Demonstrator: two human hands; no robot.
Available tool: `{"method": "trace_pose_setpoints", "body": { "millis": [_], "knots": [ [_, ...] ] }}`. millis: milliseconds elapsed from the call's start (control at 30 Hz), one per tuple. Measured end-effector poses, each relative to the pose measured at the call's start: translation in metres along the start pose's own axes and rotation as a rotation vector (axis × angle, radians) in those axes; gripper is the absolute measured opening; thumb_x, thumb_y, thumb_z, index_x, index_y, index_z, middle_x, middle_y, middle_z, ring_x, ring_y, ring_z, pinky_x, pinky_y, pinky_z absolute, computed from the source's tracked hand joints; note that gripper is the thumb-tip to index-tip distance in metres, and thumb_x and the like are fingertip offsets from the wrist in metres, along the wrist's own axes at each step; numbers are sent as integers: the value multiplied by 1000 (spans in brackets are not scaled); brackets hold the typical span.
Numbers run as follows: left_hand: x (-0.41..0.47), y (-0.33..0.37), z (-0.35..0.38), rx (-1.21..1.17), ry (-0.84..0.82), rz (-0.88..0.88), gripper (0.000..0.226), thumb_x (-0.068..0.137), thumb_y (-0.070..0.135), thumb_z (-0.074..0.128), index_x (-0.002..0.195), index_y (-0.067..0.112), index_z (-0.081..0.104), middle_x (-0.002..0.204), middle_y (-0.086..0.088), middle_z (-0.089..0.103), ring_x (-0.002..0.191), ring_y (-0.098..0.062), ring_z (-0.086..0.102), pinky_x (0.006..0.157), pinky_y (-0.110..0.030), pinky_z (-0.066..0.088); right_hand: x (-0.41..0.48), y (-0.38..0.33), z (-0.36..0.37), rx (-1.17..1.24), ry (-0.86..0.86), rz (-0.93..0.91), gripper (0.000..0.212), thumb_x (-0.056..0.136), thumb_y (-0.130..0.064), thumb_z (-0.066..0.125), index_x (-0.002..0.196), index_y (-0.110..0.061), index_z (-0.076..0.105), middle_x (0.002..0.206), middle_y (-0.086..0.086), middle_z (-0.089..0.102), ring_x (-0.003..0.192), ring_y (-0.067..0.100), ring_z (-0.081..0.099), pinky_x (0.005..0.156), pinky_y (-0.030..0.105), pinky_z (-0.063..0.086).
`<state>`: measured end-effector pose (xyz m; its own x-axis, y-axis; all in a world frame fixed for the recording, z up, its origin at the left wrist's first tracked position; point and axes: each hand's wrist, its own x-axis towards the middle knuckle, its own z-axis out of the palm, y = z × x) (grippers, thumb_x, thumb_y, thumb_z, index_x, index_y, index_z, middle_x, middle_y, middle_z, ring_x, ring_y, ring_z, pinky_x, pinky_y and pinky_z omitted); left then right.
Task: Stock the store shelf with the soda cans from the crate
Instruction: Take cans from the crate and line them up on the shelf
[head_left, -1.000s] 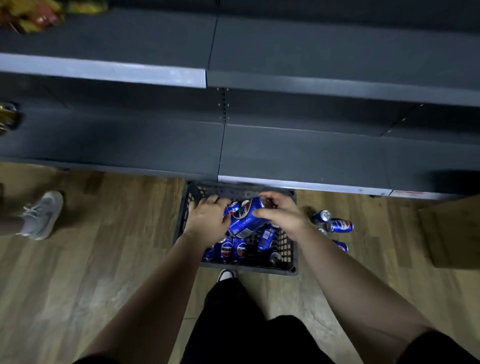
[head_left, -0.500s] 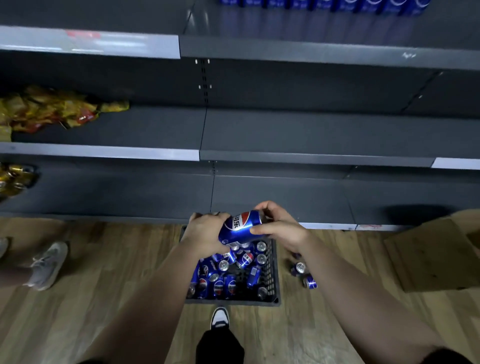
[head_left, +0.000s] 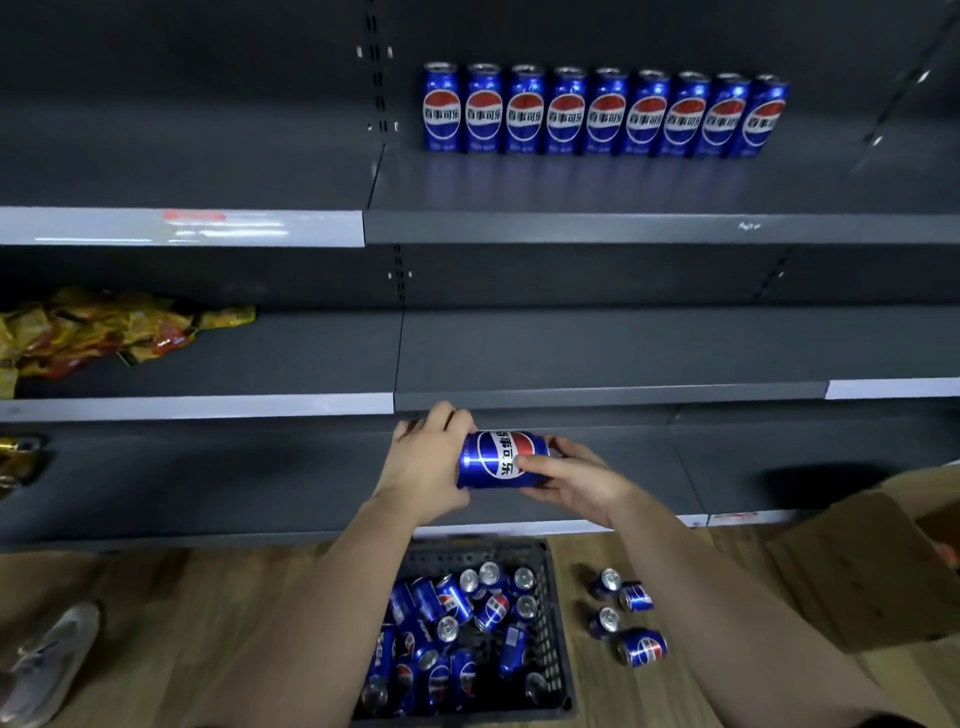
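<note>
A blue soda can (head_left: 497, 460) lies on its side in mid-air, level with the lowest shelves. My left hand (head_left: 426, 460) grips its left end and my right hand (head_left: 574, 478) holds its right end, thumb across the label. Below on the floor, a dark plastic crate (head_left: 551, 597) holds several more blue cans (head_left: 457, 634), lying at all angles. A row of several upright cans (head_left: 602, 111) stands at the back of the upper shelf (head_left: 649, 226), right of the shelf post.
Several loose cans (head_left: 626, 613) lie on the wooden floor right of the crate. A cardboard box (head_left: 872, 566) sits at the right. Yellow snack packets (head_left: 104, 330) fill the left of the middle shelf. Another person's grey shoe (head_left: 49, 660) is at far left.
Both hands lifted one can out of the crate and up in front of the lower shelves. My view tilted upward, bringing the stocked upper shelf into sight.
</note>
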<state>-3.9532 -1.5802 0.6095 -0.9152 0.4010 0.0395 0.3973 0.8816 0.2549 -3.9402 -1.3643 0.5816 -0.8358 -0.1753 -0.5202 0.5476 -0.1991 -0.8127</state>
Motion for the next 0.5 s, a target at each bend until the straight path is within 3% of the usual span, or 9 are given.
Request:
{"method": "trace_pose_setpoints", "body": {
  "millis": [133,200,300,400,500],
  "knots": [
    [17,10,-2,-80,140,-1,66,57,27,77,115,20,48,115,2,40,92,-21,58,91,-34,40,5,-13,7,268,45,-63,69,77,-17,75,134,4,43,120,20,65,102,29,69,80,39,60],
    [27,18,-1,-113,228,-10,61,55,28,79,109,17,51,111,0,43,86,-25,59,85,-34,43,7,-17,12,306,28,-70,58,82,-24,73,128,3,51,115,22,67,98,28,69,82,37,59],
    [42,32,-1,-138,363,1,55,53,28,81,101,16,56,104,-2,49,80,-27,57,77,-34,45,14,-29,18,293,-39,-100,69,69,-39,84,122,-6,57,104,15,72,86,24,71,77,35,60],
    [59,44,-3,-166,413,14,61,52,27,85,105,15,56,107,-3,49,84,-27,57,78,-36,45,20,-47,19,332,-16,-170,64,70,-35,77,125,-9,57,100,11,72,80,20,70,68,31,58],
    [84,53,-12,-225,371,53,71,54,29,87,114,14,52,113,-3,45,94,-24,56,86,-35,42,27,-70,6,387,14,-266,67,73,-24,75,133,-7,51,108,15,70,86,26,70,68,35,57]
  ]
}}
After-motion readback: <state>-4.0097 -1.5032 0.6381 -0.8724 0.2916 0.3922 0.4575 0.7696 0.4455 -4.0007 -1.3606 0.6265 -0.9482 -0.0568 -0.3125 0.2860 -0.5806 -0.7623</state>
